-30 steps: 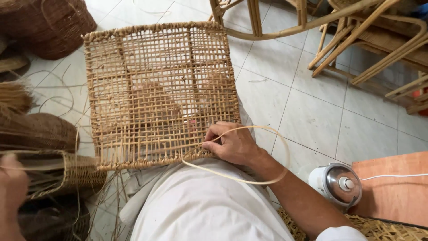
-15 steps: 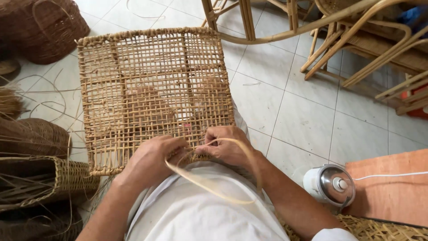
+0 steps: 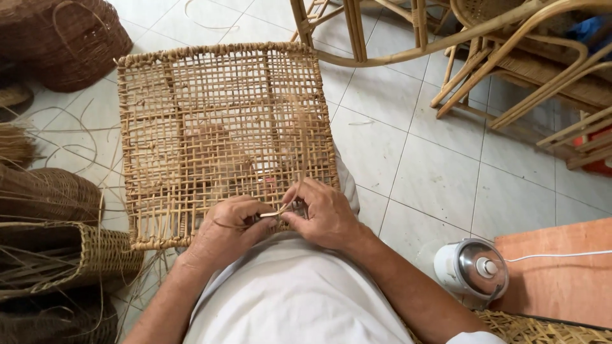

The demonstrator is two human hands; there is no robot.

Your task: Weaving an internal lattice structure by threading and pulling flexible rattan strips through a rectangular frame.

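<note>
A square woven rattan panel (image 3: pixel 223 137) rests on the person's lap and reaches out over the tiled floor (image 3: pixel 440 185). At its near edge, the left hand (image 3: pixel 226 232) and the right hand (image 3: pixel 325 213) meet, each with fingers pinched closed on a thin cane strip (image 3: pixel 280 209) being worked into the open lattice. The panel looks light and fairly stiff, best held by its bound rim; the strip seems springy and likely to kink if bent sharply, so a grip close to the weave suits it. Woven baskets (image 3: pixel 57 242) and loose fibres crowd the left side, rattan chair frames (image 3: pixel 510 57) stand beyond, and a small white pot with a metal lid (image 3: pixel 473 271) sits beside an orange board (image 3: pixel 561 274) at the right.
</note>
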